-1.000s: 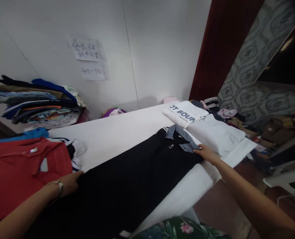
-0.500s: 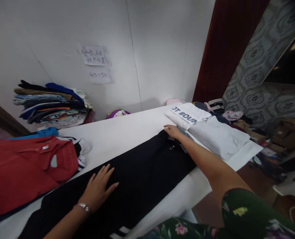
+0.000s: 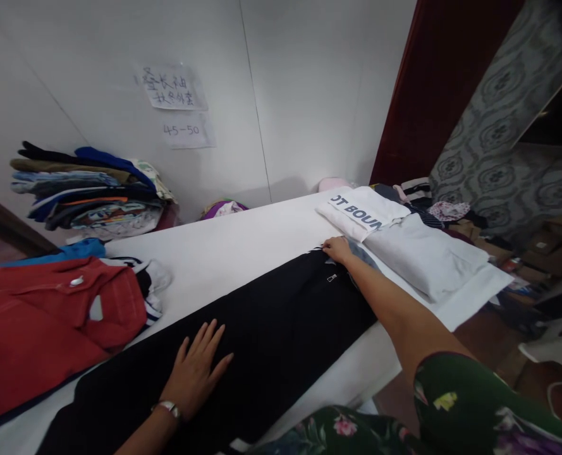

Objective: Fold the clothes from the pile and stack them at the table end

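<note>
A long black garment [image 3: 271, 316] lies stretched across the white table [image 3: 243, 246]. Near its right end sits a small metal zip pull, with some grey cloth showing beside it. My left hand [image 3: 196, 363], wearing a bracelet, rests flat on the black cloth with its fingers apart. At the garment's far right corner, my right hand [image 3: 338, 249] has its fingers closed on the edge of the fabric. I cannot make out whether the garment is trousers or a top.
Red clothing [image 3: 48, 322] lies at the left, with a tall stack of folded clothes [image 3: 95, 189] behind it. White and grey folded pieces [image 3: 413, 253] occupy the table's right end. Handwritten papers [image 3: 176, 91] hang on the wall. Cardboard boxes [image 3: 546, 246] stand at the right.
The fingers of my right hand have curled in and closed on the garment's corner, where a striped edge now shows. My left hand still lies flat on the cloth. The view has shifted slightly.
</note>
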`<state>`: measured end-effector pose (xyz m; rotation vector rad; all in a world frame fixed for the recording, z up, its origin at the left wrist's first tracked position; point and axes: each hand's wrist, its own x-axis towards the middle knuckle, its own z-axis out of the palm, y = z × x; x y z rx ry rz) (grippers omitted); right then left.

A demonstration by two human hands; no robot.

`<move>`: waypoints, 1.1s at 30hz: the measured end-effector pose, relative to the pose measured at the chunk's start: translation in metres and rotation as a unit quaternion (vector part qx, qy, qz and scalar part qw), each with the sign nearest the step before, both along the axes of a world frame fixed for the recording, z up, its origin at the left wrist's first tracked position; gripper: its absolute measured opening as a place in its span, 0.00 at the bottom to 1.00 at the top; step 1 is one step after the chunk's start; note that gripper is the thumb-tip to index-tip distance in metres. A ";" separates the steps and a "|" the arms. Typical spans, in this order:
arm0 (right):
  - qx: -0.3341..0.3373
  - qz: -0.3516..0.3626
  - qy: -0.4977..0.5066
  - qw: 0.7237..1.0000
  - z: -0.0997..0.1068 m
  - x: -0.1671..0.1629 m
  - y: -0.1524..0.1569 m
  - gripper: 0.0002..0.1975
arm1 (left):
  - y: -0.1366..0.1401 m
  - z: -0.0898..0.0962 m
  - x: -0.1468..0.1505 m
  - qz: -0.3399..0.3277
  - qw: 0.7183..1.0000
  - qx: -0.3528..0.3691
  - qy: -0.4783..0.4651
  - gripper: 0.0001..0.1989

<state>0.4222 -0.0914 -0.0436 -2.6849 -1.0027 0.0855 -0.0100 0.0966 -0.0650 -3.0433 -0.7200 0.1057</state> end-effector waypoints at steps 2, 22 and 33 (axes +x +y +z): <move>0.011 -0.007 -0.005 1.000 -0.002 -0.001 0.000 0.11 | 0.000 -0.003 0.000 -0.003 1.000 0.000 -0.006 0.31; -0.038 0.153 0.009 0.987 -0.024 -0.067 0.025 0.33 | 0.028 -0.007 -0.012 0.052 0.999 0.014 -0.001 0.32; 0.005 0.156 0.005 0.988 0.020 -0.117 0.036 0.32 | 0.011 0.007 -0.003 0.085 0.996 -0.026 -0.004 0.34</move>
